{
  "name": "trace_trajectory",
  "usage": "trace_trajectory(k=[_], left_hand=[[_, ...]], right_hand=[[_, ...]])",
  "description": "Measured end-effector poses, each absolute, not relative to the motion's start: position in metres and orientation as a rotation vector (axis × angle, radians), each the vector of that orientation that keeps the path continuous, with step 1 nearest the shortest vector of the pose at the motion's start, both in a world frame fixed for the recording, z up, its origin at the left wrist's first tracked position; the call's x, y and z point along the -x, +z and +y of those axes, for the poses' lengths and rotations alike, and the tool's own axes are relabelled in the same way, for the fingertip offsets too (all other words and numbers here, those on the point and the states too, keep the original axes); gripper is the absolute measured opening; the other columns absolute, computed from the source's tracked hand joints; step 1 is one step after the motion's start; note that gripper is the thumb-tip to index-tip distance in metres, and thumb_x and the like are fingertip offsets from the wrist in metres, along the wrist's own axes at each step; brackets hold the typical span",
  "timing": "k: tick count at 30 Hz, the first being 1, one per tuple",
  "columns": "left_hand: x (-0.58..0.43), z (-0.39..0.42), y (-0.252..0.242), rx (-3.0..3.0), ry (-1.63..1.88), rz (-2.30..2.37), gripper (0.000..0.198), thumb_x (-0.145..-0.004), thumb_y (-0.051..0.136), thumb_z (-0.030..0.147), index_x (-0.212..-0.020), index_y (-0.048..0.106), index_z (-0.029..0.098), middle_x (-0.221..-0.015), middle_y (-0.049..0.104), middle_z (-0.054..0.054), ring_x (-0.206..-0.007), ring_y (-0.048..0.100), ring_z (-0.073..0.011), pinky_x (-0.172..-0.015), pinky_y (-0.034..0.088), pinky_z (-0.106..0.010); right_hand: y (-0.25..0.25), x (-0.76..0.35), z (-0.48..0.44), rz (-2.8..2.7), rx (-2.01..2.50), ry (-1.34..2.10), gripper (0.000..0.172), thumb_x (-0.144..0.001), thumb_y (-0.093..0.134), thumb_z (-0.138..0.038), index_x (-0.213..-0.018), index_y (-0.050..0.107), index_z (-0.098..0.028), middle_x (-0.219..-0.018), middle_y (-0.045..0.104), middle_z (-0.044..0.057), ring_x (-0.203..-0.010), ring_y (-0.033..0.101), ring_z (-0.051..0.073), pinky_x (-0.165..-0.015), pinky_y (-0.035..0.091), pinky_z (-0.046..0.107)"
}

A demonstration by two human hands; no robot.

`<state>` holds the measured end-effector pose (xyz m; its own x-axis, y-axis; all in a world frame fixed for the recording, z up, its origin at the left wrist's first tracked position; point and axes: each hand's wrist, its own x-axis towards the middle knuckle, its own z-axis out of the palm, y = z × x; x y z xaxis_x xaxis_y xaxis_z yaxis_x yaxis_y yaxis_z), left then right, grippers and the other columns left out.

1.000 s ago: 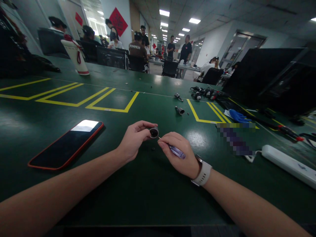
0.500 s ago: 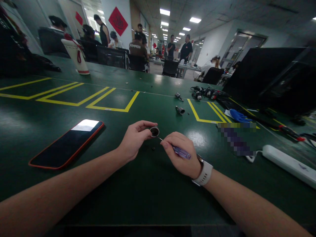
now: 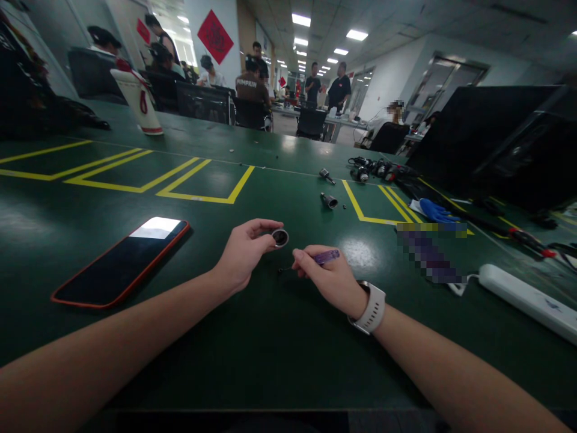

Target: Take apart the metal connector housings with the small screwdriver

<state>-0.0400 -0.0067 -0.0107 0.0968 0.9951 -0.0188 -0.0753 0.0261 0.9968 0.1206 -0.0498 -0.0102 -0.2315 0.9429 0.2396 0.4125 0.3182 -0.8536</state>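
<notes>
My left hand (image 3: 243,255) is closed on a small round metal part (image 3: 280,238), pinched between thumb and fingers. Its ring-shaped mouth faces up and toward the right, and the inside looks dark. A screwdriver (image 3: 327,257) with a clear purple handle is gripped in my right hand (image 3: 332,279), its thin shaft pointing left. The tip is at a tiny dark piece (image 3: 280,270) on the green table (image 3: 252,361), just below the metal part; whether they touch I cannot tell.
An orange-cased phone (image 3: 121,261) lies left of my hands. Ahead are two metal fittings (image 3: 329,201). On the right are a blue glove (image 3: 435,210), a white power strip (image 3: 527,300) and a dark monitor (image 3: 487,138). A white cup (image 3: 142,105) stands at the far left.
My right hand has turned, and the screwdriver tip has moved from beside the metal part down and left to the tiny piece on the table. My left hand has barely moved.
</notes>
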Motion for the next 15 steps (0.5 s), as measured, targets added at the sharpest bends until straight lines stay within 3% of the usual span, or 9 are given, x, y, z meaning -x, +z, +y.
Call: trace_trajectory(k=[15], left_hand=[[0.0395,-0.0070,-0.0106,-1.194,1.153,1.110,0.029,-0.063,0.068,0.016,-0.092,0.067,0.015,-0.096,0.068,-0.007,-0.089,0.064,-0.0187,-0.082,0.051,-0.034]], right_hand=[[-0.0178,-0.1183,-0.0443,-1.623,1.293,0.969,0.031,-0.086,0.050,-0.039,-0.069,0.062,-0.016,-0.058,0.059,0.000,-0.053,0.054,0.010,-0.050,0.042,0.023]])
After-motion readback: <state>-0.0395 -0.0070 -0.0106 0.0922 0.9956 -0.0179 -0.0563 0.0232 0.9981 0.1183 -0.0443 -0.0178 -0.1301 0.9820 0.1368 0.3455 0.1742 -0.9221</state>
